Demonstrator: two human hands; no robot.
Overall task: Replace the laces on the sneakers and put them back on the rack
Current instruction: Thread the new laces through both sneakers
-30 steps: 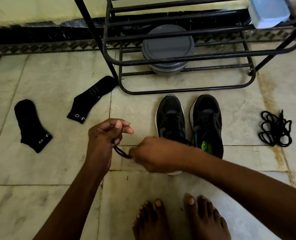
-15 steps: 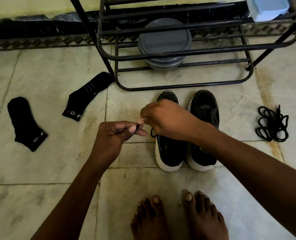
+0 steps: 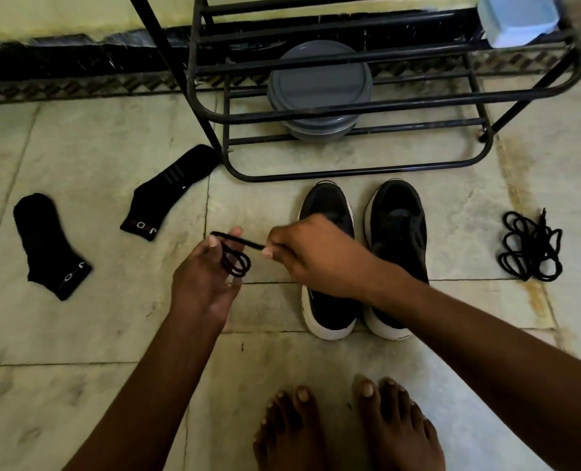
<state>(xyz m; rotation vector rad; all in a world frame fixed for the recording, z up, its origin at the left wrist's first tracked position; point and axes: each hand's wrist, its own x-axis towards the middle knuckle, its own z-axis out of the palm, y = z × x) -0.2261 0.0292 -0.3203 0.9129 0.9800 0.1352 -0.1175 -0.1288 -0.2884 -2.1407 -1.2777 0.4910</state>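
Two black sneakers with white soles stand side by side on the tiled floor, the left sneaker (image 3: 328, 311) and the right sneaker (image 3: 398, 226), toes toward a black metal rack (image 3: 350, 107). My left hand (image 3: 204, 283) carries a black lace (image 3: 234, 256) looped round its raised fingers. My right hand (image 3: 313, 256) hovers over the left sneaker and pinches the lace's free end, pulled taut between both hands. A second black lace (image 3: 530, 246) lies bundled on the floor to the right.
Two black socks lie on the floor at the left, one sock (image 3: 49, 246) farther out and one sock (image 3: 170, 192) by the rack's leg. A grey lidded tub (image 3: 319, 86) sits under the rack. A pale blue box (image 3: 517, 18) rests on it. My bare feet (image 3: 350, 426) are below.
The lace has been wound into loops round my left fingers. My left hand opened up and turned palm up. My right hand shifted right and down, stretching the lace end out.
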